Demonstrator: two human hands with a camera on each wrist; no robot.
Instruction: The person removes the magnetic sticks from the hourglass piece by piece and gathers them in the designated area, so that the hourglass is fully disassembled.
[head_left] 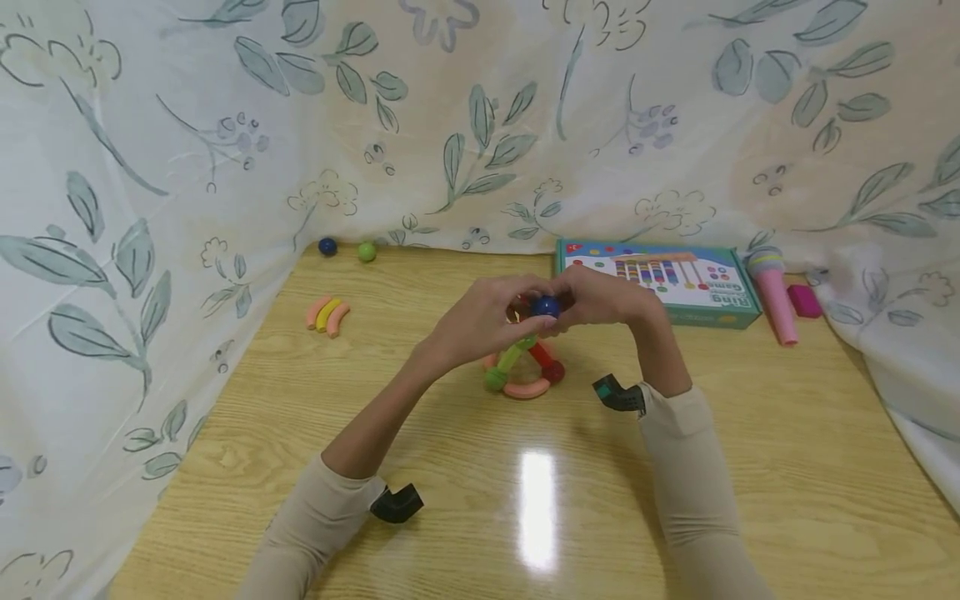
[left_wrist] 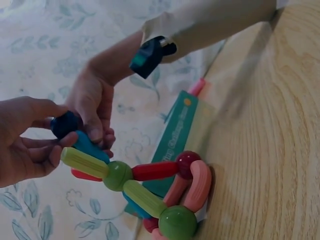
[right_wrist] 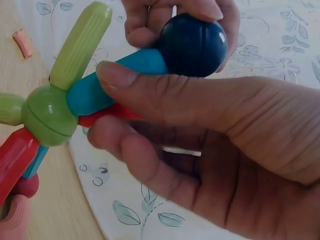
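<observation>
My left hand [head_left: 491, 312] pinches a dark blue ball [right_wrist: 192, 45] at the end of a blue rod [right_wrist: 142, 62]. The thumb and fingers of my right hand [head_left: 603, 296] grip that rod along its length. Its other end meets a light green ball [right_wrist: 49, 115], from which a light green rod [right_wrist: 82, 47] and red rods also stick out. Below, in the left wrist view, this joins a base with a darker green ball [left_wrist: 178, 223], a dark red ball [left_wrist: 188, 164] and curved pink rods [left_wrist: 198, 186], standing on the table.
Loose curved rods [head_left: 327, 316], pink and yellow, lie at the left. Behind them sit a navy ball [head_left: 327, 246] and a green ball [head_left: 367, 252]. A game box [head_left: 720, 315], a pink toy microphone [head_left: 777, 304] and a magenta block [head_left: 804, 301] lie back right, before a leaf-print cloth.
</observation>
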